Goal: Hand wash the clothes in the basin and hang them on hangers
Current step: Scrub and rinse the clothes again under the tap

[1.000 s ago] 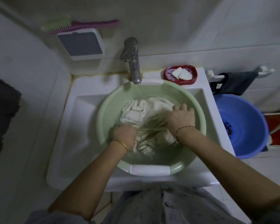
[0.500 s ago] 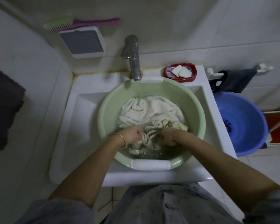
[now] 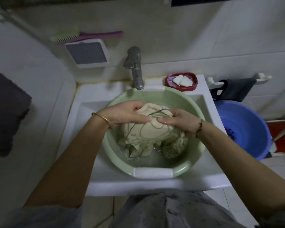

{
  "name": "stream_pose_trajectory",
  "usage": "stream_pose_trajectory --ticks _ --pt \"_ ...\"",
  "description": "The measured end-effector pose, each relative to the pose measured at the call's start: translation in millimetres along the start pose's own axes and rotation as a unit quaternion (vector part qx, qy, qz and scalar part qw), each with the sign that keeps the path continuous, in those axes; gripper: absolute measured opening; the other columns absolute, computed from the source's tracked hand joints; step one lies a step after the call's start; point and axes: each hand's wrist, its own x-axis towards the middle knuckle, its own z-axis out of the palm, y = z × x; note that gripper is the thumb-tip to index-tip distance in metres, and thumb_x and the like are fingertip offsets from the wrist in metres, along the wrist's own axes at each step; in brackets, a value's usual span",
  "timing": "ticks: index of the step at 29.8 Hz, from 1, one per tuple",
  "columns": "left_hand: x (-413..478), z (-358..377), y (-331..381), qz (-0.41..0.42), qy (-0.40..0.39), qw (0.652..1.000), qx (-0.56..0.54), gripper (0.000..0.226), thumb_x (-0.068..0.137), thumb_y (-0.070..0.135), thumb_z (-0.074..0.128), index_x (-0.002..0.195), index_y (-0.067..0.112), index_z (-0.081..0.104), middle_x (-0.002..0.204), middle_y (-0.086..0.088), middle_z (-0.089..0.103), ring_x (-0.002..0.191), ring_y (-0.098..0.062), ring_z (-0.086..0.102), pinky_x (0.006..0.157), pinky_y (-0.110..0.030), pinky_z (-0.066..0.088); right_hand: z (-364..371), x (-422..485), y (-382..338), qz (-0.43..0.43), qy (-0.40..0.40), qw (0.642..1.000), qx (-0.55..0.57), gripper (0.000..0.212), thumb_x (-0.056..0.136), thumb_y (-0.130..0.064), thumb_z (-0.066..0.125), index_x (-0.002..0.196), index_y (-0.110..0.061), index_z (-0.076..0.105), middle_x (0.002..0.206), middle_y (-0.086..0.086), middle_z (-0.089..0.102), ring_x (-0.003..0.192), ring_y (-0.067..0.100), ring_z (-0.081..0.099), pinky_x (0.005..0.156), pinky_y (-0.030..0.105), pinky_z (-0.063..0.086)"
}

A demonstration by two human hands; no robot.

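Observation:
A wet cream garment (image 3: 152, 132) with thin dark line patterns hangs bunched above the water in the pale green basin (image 3: 184, 171). My left hand (image 3: 125, 114) grips its upper left part, thumb along the front. My right hand (image 3: 176, 120) grips its upper right part. The lower folds of the cloth still trail into the shallow water. The basin sits in the white sink (image 3: 92, 145) under the metal tap (image 3: 135, 66).
A red soap dish (image 3: 181, 81) with white soap sits at the sink's back right. A blue tub (image 3: 247, 129) stands on the floor to the right, below a dark cloth on a rack (image 3: 235, 88). A brush (image 3: 82, 35) lies on a wall vent. Dark towel (image 3: 5, 112) at left.
Both hands went from rubbing the cloth low in the water to lifting it up in a bunch above the basin. The camera view has moved closer.

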Motion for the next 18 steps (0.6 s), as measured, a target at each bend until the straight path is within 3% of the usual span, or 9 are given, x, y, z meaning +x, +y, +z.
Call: stream_pose_trajectory --ticks 3,6,7,9,11,13,14,16,18 --pt "3.9 -3.2 -13.9 -0.033 0.008 0.999 0.026 0.018 0.085 0.011 0.067 0.101 0.007 0.060 0.097 -0.008 0.061 0.090 -0.017 0.057 0.081 -0.030 0.045 -9.6 2.8 -1.5 0.035 -0.002 0.999 0.010 0.031 0.074 -0.012 0.072 0.102 -0.009 0.058 0.097 0.016 0.066 0.081 0.023 0.066 0.071 0.031 0.057" --pt "12.5 -5.4 -33.2 -0.105 0.040 0.962 0.247 0.025 0.087 0.010 0.061 0.112 0.006 0.058 0.112 -0.011 0.059 0.103 -0.023 0.054 0.078 -0.025 0.036 -23.7 7.3 12.2 0.050 0.091 0.980 -0.171 0.024 0.081 -0.004 0.070 0.100 -0.011 0.057 0.101 0.017 0.061 0.077 0.021 0.061 0.071 0.032 0.054" --pt "13.3 -3.4 -37.7 -0.128 0.035 0.943 0.305 0.030 0.087 0.010 0.060 0.117 0.005 0.057 0.119 -0.013 0.058 0.108 -0.025 0.054 0.077 -0.024 0.036 -28.7 7.4 15.5 0.057 0.118 0.953 -0.271 0.019 0.083 -0.004 0.067 0.100 -0.011 0.060 0.105 0.015 0.062 0.082 0.022 0.061 0.077 0.034 0.053" --pt "15.6 6.2 -47.6 -0.163 0.032 0.907 0.387 0.038 0.089 0.015 0.058 0.125 0.004 0.053 0.128 -0.017 0.055 0.116 -0.029 0.052 0.083 -0.023 0.037 -35.2 8.0 18.4 0.080 0.117 0.866 -0.480 0.017 0.087 -0.010 0.061 0.103 -0.014 0.066 0.112 0.007 0.064 0.098 0.022 0.060 0.088 0.028 0.047" --pt "19.5 23.2 -49.7 -0.169 0.088 0.845 0.500 0.041 0.090 0.022 0.053 0.128 0.008 0.048 0.130 -0.017 0.049 0.119 -0.032 0.048 0.094 -0.031 0.040 -32.6 11.1 22.7 0.126 0.045 0.806 -0.577 0.024 0.088 -0.018 0.061 0.111 -0.021 0.067 0.117 0.001 0.062 0.106 0.020 0.056 0.094 0.026 0.041" --pt "29.8 42.8 -47.4 -0.092 0.144 0.804 0.569 0.036 0.088 0.021 0.052 0.124 0.017 0.050 0.127 -0.010 0.047 0.119 -0.030 0.044 0.095 -0.037 0.039 -22.4 16.5 33.7 0.160 -0.073 0.771 -0.612 0.041 0.084 -0.029 0.065 0.124 -0.027 0.059 0.124 -0.001 0.056 0.110 0.021 0.052 0.097 0.030 0.042" --pt "36.0 52.9 -49.0 -0.038 0.127 0.823 0.552 0.034 0.087 0.019 0.055 0.120 0.019 0.052 0.125 -0.008 0.048 0.119 -0.029 0.045 0.094 -0.037 0.040 -16.4 19.8 41.8 0.165 -0.122 0.756 -0.622 0.050 0.082 -0.032 0.066 0.130 -0.027 0.052 0.129 -0.001 0.052 0.112 0.021 0.050 0.098 0.033 0.041" --pt "45.4 73.4 -55.4 -0.002 0.000 0.873 0.488 0.043 0.081 0.022 0.066 0.121 0.019 0.051 0.127 -0.007 0.046 0.122 -0.028 0.043 0.098 -0.037 0.040 -5.2 30.2 63.8 0.155 -0.158 0.721 -0.657 0.061 0.085 -0.034 0.062 0.140 -0.023 0.038 0.147 0.006 0.037 0.122 0.024 0.044 0.106 0.037 0.035" --pt "52.6 88.5 -74.0 -0.050 -0.097 0.854 0.509 0.065 0.076 0.026 0.074 0.131 0.018 0.042 0.137 -0.008 0.038 0.129 -0.030 0.034 0.104 -0.041 0.037 3.1 43.7 80.5 0.160 -0.122 0.707 -0.678 0.065 0.091 -0.033 0.052 0.149 -0.025 0.023 0.156 0.009 0.019 0.138 0.029 0.030 0.112 0.046 0.028"
